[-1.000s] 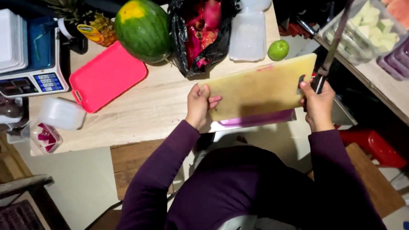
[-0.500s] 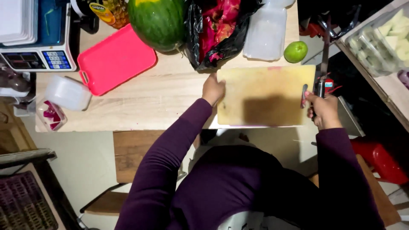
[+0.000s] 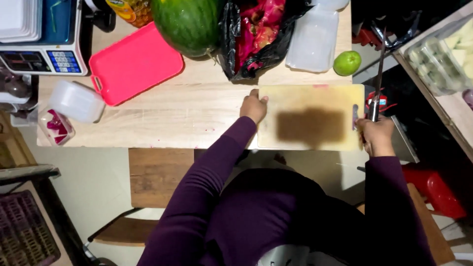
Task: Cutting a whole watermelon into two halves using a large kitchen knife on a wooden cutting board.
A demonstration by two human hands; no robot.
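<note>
The left hand (image 3: 253, 107) rests on the left edge of the yellow cutting board (image 3: 311, 123) on the wooden worktop (image 3: 197, 118). The right hand (image 3: 376, 136) holds a long knife (image 3: 378, 74) at the board's right edge. A green lime (image 3: 347, 63) sits near the board.

This looks like a fruit stall or small fruit-cutting shop. A wooden counter (image 3: 162, 118) carries a whole watermelon (image 3: 189, 22), a black bag of dragon fruit (image 3: 258, 34), a green lime (image 3: 347, 63) and a pineapple (image 3: 129, 10). A weighing scale with a keypad (image 3: 47, 47) sits at one end, beside a pink tray (image 3: 133, 64) and clear plastic tubs (image 3: 75, 101). Packed boxes of cut fruit (image 3: 441, 59) line a shelf alongside.
</note>
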